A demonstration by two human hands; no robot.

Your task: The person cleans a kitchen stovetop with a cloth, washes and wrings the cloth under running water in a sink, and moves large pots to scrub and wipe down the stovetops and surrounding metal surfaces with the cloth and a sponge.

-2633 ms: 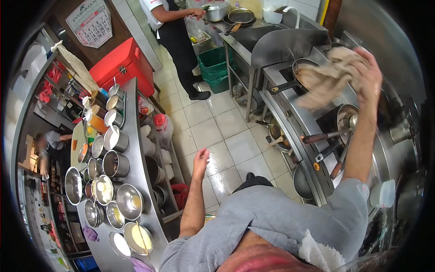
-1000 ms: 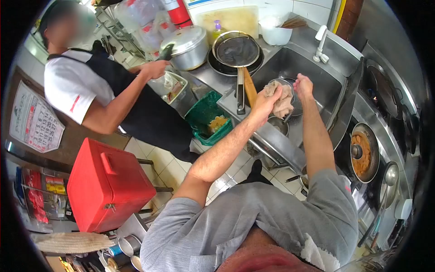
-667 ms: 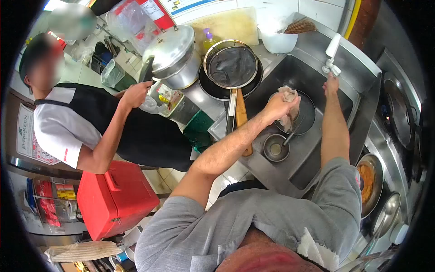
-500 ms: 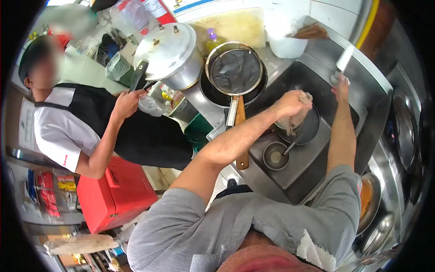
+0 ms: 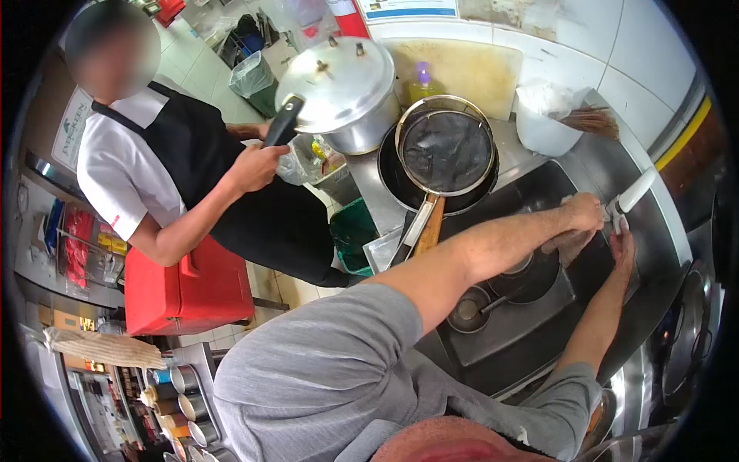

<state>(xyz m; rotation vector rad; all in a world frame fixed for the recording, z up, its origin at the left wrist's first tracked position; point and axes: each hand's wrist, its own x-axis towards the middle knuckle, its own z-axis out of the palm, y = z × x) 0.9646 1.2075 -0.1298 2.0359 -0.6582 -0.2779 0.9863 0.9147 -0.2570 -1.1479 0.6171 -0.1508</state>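
My left hand [image 5: 585,212] is closed on a limp, wet greyish-brown rag [image 5: 568,245], which hangs below my fist over the sink [image 5: 508,339]. Just beyond the fist is a faucet [image 5: 634,192] with a white tapered part. My right hand [image 5: 622,246] is at the faucet's metal body, fingers curled against it; their tips are partly hidden. Below the rag, a dark pan [image 5: 539,281] sits in the basin, partly covered by my left forearm. Beside it is a small metal pot [image 5: 468,309] with a handle.
A strainer [image 5: 448,150] rests on a black pan left of the sink. Behind stand a large lidded pot [image 5: 339,96], a soap bottle [image 5: 423,83] and a white bucket [image 5: 546,127]. On my left, a co-worker [image 5: 223,185] holds a black-handled object [image 5: 285,119] near a red cooler [image 5: 188,289].
My left hand has carried the rag from over the pan across to the faucet. My right hand stays at the faucet. The whole view has shifted and turned.
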